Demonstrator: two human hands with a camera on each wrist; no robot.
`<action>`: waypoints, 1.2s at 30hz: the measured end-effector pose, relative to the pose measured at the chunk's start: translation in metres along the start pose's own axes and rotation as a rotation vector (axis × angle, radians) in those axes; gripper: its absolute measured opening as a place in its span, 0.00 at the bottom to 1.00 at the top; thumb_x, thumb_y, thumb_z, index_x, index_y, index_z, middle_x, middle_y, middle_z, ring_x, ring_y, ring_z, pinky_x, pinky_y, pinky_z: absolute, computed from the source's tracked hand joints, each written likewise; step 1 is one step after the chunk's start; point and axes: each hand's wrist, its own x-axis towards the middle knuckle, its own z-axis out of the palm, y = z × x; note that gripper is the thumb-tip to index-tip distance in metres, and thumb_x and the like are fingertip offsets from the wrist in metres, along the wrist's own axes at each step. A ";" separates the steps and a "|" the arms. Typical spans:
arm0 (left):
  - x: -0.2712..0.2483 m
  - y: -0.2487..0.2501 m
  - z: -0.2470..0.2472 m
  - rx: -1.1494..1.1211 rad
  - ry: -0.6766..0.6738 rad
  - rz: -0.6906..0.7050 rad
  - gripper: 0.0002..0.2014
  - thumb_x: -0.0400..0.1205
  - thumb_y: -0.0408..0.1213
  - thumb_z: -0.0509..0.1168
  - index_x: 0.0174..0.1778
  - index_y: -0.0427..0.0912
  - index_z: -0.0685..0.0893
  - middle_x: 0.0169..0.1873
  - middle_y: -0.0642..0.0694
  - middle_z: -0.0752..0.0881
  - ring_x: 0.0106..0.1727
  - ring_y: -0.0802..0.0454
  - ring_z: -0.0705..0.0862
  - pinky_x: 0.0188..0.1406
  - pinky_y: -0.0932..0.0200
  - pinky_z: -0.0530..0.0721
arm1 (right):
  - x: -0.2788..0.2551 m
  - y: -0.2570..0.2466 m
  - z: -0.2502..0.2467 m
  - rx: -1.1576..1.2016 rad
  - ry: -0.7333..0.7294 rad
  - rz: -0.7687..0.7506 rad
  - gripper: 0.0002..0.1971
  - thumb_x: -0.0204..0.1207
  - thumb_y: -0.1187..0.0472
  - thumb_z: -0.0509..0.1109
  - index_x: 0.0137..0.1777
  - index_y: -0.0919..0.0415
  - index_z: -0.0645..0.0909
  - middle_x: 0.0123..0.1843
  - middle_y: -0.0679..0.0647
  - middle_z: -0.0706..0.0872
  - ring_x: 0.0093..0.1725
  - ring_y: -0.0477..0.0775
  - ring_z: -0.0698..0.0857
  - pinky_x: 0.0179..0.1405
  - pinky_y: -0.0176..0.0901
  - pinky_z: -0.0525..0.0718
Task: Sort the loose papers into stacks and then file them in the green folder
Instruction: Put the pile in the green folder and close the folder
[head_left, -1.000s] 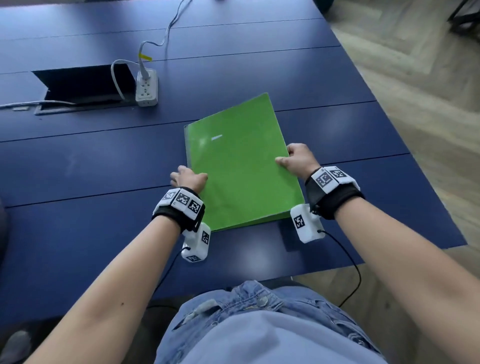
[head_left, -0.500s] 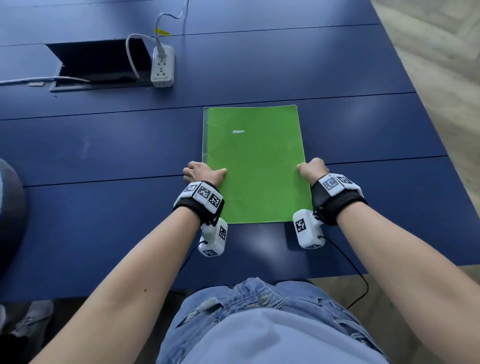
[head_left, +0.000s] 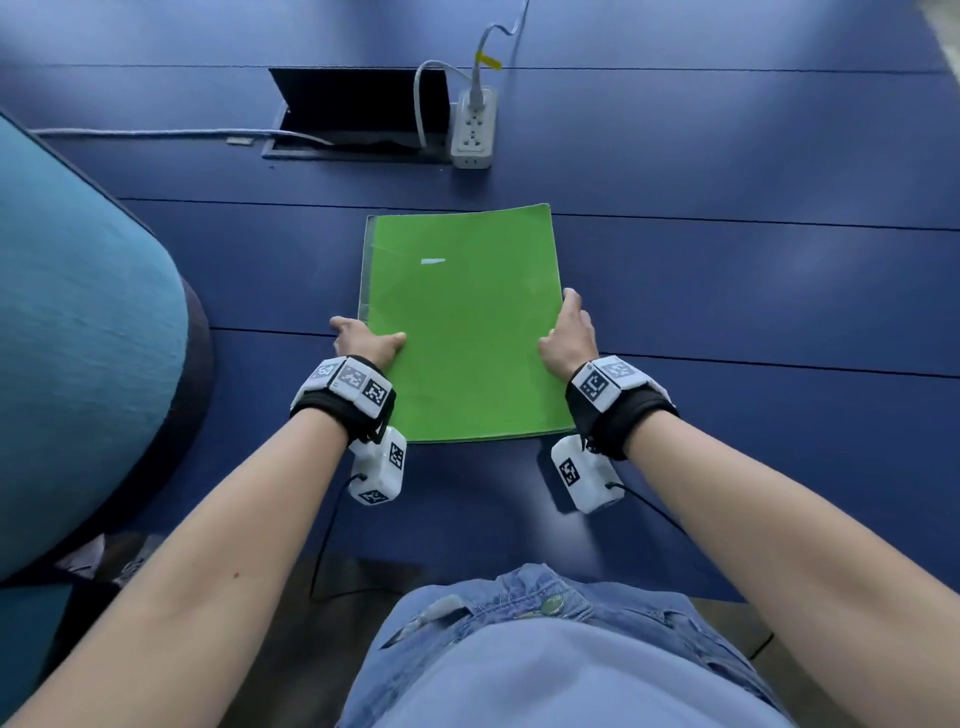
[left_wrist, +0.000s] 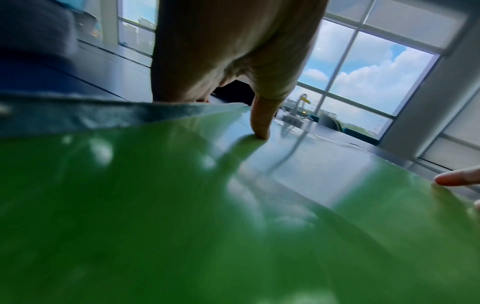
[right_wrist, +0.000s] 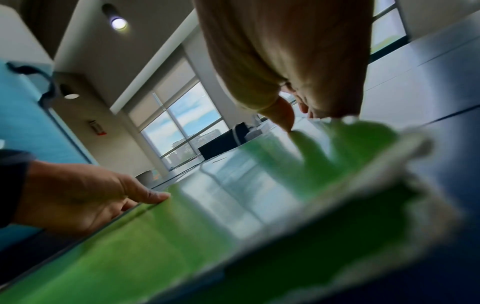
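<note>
The green folder (head_left: 462, 322) lies closed and square on the blue table (head_left: 727, 312) in front of me. My left hand (head_left: 366, 338) holds its left edge, thumb (left_wrist: 261, 123) pressed on the cover and fingers curled at the edge. My right hand (head_left: 569, 335) holds the right edge the same way, thumb (right_wrist: 283, 117) on the cover, one finger stretched along the edge. Both wrist views look low across the glossy folder (left_wrist: 233, 226) (right_wrist: 182, 236). No loose papers are in view; a thin pale strip shows along the folder's left side.
A white power strip (head_left: 471, 130) with a plugged cable and an open cable hatch (head_left: 358, 111) sit beyond the folder. A teal chair (head_left: 78, 338) stands close on my left. The table's near edge runs just before my lap.
The folder has turned from tilted to square with the table edge. Both hands stayed at its side edges, and the right hand's finger now reaches further along the right edge.
</note>
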 end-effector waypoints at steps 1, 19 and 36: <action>0.009 -0.008 -0.010 0.019 0.010 -0.024 0.37 0.79 0.39 0.68 0.76 0.29 0.54 0.75 0.31 0.67 0.77 0.38 0.66 0.74 0.52 0.65 | -0.001 -0.010 0.012 -0.022 -0.035 -0.019 0.34 0.76 0.74 0.58 0.80 0.64 0.48 0.75 0.68 0.63 0.72 0.67 0.69 0.71 0.49 0.67; 0.089 -0.061 -0.071 0.299 0.021 0.057 0.48 0.77 0.51 0.67 0.82 0.40 0.43 0.82 0.37 0.39 0.83 0.41 0.39 0.79 0.32 0.43 | 0.001 -0.077 0.103 -0.427 -0.248 -0.251 0.41 0.77 0.70 0.60 0.81 0.64 0.34 0.74 0.65 0.69 0.67 0.68 0.77 0.64 0.56 0.74; 0.081 -0.057 -0.051 0.426 -0.152 0.179 0.42 0.76 0.55 0.64 0.80 0.60 0.44 0.81 0.42 0.33 0.80 0.36 0.31 0.75 0.23 0.48 | 0.011 -0.065 0.106 -0.680 -0.280 -0.352 0.31 0.82 0.57 0.57 0.82 0.53 0.47 0.70 0.60 0.64 0.70 0.62 0.64 0.67 0.59 0.68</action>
